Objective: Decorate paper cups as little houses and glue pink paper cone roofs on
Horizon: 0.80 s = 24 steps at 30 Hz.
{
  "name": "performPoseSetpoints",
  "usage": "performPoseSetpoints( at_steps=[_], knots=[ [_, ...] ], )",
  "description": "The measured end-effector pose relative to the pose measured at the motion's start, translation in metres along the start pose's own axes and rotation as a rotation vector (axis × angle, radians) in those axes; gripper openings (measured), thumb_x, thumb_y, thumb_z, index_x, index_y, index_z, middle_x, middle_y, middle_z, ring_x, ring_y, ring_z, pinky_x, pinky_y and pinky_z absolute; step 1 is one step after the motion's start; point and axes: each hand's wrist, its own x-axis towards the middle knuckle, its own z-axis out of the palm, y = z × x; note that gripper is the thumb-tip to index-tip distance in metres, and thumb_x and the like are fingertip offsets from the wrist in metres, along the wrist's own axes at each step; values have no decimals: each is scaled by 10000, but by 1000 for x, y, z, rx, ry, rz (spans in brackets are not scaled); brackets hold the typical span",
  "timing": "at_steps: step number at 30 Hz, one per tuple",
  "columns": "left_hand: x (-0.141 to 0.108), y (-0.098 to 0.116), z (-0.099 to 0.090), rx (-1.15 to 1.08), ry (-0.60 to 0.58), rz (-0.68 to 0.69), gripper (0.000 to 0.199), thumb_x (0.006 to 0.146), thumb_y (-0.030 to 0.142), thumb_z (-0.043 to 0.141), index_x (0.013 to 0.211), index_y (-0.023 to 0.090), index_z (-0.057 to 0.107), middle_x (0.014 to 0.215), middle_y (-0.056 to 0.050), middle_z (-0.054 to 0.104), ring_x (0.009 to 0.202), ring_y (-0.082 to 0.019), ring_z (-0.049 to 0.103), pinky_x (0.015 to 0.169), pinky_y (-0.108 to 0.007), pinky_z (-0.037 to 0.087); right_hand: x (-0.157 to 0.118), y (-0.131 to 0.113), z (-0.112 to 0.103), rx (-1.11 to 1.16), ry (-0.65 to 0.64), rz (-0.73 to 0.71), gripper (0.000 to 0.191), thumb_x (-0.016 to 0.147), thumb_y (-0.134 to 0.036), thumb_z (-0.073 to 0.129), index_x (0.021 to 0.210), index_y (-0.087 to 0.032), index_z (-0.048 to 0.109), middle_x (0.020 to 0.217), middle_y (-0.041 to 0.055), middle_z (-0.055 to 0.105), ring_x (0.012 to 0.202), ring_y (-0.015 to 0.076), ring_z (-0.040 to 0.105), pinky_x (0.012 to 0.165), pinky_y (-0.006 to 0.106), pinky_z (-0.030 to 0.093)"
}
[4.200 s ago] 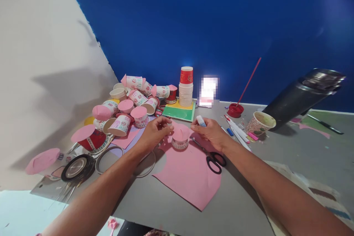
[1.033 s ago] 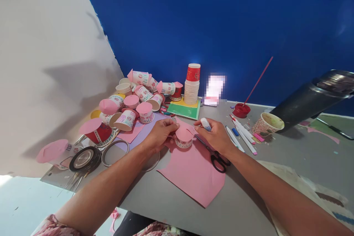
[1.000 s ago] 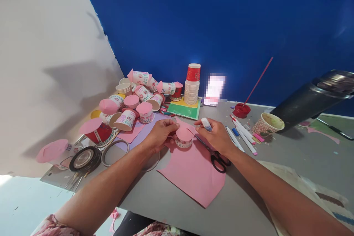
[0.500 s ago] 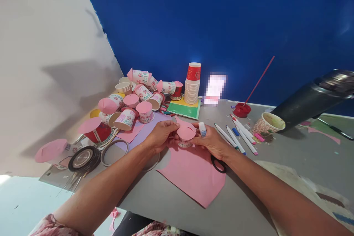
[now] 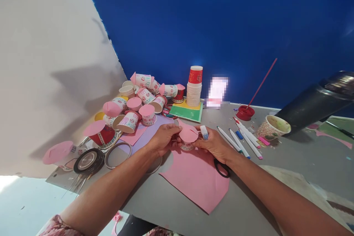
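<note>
Between my two hands stands a small decorated paper cup [image 5: 187,146], mostly hidden under a pink paper disc [image 5: 189,134] with a slit in its right side. My left hand [image 5: 163,140] is closed, its thumb and fingers pinching the left edge of the disc and touching the cup. From the right, my right hand [image 5: 215,143] grips the cup and the disc's edge. Tucked among its fingers is a small white tube with blue print [image 5: 204,132], which looks like a glue stick. Below the hands lies a cut pink sheet [image 5: 197,180], with black-handled scissors [image 5: 222,168] at its right.
Several decorated cups with pink tops [image 5: 129,121] pile up at left, near tape rolls [image 5: 88,160]. A cup stack [image 5: 194,88] stands on a green-yellow booklet [image 5: 186,112]. Markers [image 5: 239,142], a red pot [image 5: 245,113], a patterned cup [image 5: 272,127] and a dark flask [image 5: 306,99] are at right.
The whole view has shifted slightly, so things appear a little further right and lower. Both hands keep their hold on the cup and disc, with barely any other movement.
</note>
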Motion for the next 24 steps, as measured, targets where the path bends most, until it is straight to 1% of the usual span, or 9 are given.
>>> performPoseSetpoints(
  at_steps=[4,10,13,16,20,22,24],
  knots=[
    [0,-1,1,2,29,-6,234,846,247,739,709,135,586,513,-6,602,391,-101,580,417,-182,514,-3,-3,1,-35,7,20,640,571,-365,919,1141,-163,708,763,-13,697,602,116,501,510,241,316],
    [-1,-1,2,15,54,-33,202,830,254,732,718,139,608,514,-6,607,398,-114,587,413,-206,529,-1,2,-1,-42,0,28,663,595,-383,915,1190,-179,706,674,-41,646,590,121,495,506,243,308],
    [-2,0,2,25,43,-34,190,821,261,721,722,144,610,518,-8,607,399,-122,576,400,-227,529,0,3,-2,-48,-10,31,645,599,-374,910,1177,-179,703,708,-27,670,598,119,505,505,238,312],
    [-1,-1,2,38,40,-24,194,809,269,727,723,146,603,517,-3,599,403,-108,559,413,-213,519,-2,1,-1,-58,-11,32,633,603,-368,893,1170,-170,694,702,-28,663,585,111,490,498,234,311],
    [0,-1,3,65,41,-6,262,784,320,762,702,156,575,511,7,574,402,-96,531,403,-193,460,-4,-4,-1,-56,-14,28,624,600,-315,858,1179,-165,679,696,-42,623,586,110,485,484,229,311],
    [-1,-1,4,86,57,21,307,773,358,779,685,168,554,519,18,556,398,-87,498,375,-181,394,-4,-4,-3,-47,-14,34,617,602,-263,820,1193,-173,669,679,-56,585,574,105,464,469,225,297],
    [-3,1,4,102,96,68,333,774,380,786,685,182,533,531,44,523,400,-68,457,359,-162,312,-3,-4,-6,-20,28,50,605,604,-238,790,1193,-179,663,645,-76,533,533,94,422,448,225,267]
  ],
)
